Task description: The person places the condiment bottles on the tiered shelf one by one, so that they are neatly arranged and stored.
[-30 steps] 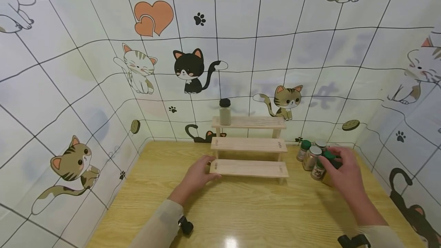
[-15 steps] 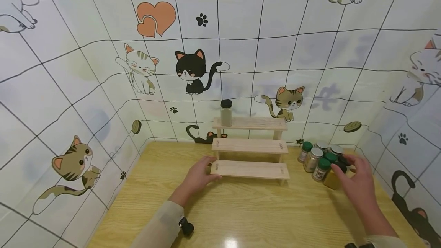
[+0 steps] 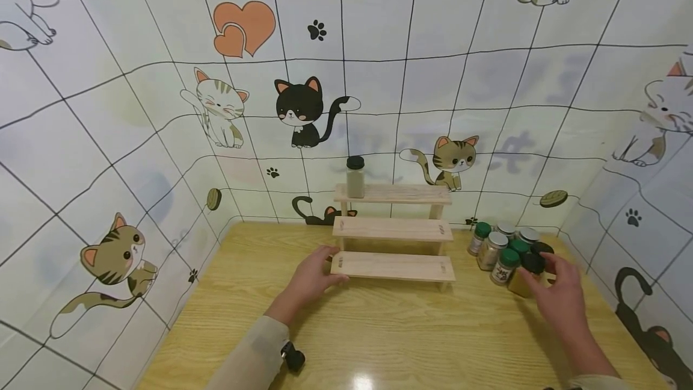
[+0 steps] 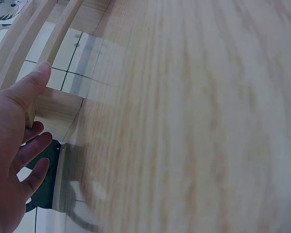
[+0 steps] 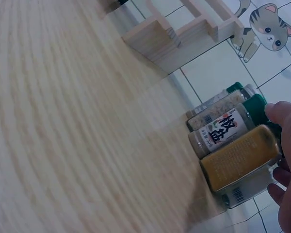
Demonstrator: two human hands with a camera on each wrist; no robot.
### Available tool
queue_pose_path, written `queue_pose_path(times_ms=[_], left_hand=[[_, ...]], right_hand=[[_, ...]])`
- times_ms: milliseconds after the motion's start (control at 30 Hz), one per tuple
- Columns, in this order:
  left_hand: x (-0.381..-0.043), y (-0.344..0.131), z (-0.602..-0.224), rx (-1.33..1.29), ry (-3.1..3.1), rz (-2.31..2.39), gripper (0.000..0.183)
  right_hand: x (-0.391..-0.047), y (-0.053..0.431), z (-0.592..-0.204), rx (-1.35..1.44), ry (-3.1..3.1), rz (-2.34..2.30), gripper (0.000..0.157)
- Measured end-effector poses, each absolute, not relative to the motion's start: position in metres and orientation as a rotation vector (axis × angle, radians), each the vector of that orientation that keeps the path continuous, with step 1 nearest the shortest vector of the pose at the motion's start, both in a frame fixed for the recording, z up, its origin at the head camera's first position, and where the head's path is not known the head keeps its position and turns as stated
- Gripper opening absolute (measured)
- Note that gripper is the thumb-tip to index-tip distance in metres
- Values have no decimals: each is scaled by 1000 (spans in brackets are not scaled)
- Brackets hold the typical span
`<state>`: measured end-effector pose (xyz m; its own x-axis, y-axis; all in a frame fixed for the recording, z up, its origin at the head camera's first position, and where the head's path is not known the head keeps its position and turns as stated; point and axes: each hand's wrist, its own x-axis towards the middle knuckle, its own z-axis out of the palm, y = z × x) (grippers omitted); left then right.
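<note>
A three-tier wooden rack (image 3: 392,229) stands on the table near the back wall. On the left end of its lowest tier, my left hand (image 3: 313,277) grips the board; the left wrist view has the thumb on one side and fingers curled on the other. At the right, my right hand (image 3: 563,297) pinches the black cap (image 3: 533,262) of a spice jar with yellow-brown contents (image 5: 240,158). That jar stands upright on the table, its cap hidden by the hand in the right wrist view. A black-capped jar (image 3: 355,179) sits on the top tier's left end.
Several other spice jars crowd around the held one, including a green-capped jar with a white label (image 3: 505,266) and a silver-capped jar (image 3: 492,251). Cat-patterned walls (image 3: 373,89) enclose the wood-grain table (image 3: 379,330) at back and sides.
My right hand has moved right and forward over the jar cluster, then closed in on the black cap of the yellow-brown jar. My left hand has stayed at the rack.
</note>
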<state>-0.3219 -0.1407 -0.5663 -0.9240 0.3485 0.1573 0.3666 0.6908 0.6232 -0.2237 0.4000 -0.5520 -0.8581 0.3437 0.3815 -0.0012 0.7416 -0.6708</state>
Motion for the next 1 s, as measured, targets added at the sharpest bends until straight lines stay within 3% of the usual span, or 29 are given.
queue_pose_path(times_ms=[467, 1000], left_hand=[[-322, -140, -567, -598, -2872, -1072, 80], [-322, -141, -568, -614, -2849, -1084, 80]], right_hand=[[-225, 391, -568, -359, -2434, 1166, 93], [-217, 387, -574, -263, -2395, 1179, 78]])
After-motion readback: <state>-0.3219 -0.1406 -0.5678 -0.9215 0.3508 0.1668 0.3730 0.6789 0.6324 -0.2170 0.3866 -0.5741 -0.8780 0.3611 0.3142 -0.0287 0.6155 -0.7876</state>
